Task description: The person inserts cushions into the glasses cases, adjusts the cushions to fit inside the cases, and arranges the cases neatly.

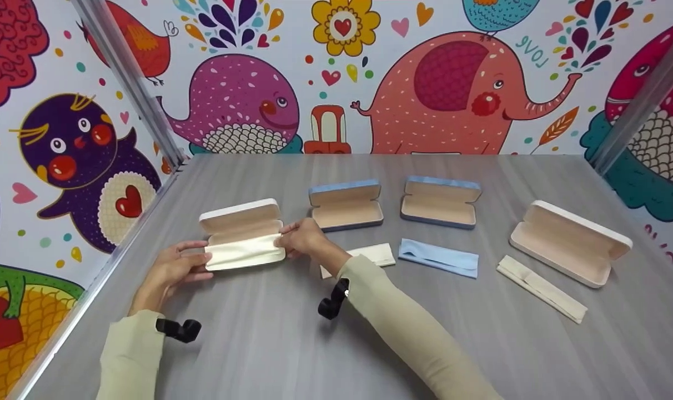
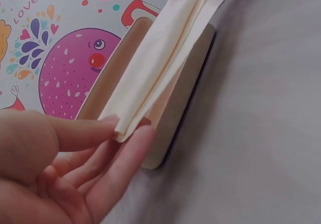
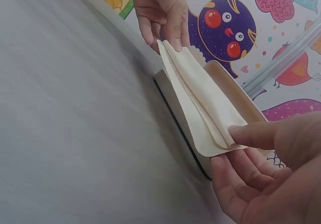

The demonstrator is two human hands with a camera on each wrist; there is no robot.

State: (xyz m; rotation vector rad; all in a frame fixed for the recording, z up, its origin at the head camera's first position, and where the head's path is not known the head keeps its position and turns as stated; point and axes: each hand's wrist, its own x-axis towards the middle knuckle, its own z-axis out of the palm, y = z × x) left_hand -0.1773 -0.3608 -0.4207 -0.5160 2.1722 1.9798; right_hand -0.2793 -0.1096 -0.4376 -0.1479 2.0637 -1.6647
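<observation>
Head view: one cream cloth (image 1: 245,253), folded, held over the open white case (image 1: 241,219), left side of tabletop (image 1: 259,350); fingers of left hand (image 1: 174,269) and right hand (image 1: 306,238) pinch opposite ends. Possible fault — loose folds spreading, or uneven release, leaving cloth overhanging the case.

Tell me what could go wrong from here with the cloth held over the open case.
The left hand and right hand pinch the cloth only near its ends, so its loose folds might open if one slips. It spans nearly the whole length of the case, so an end could catch on it. The right sleeve partly hides a second cloth in the head view, so it might brush that aside.
</observation>
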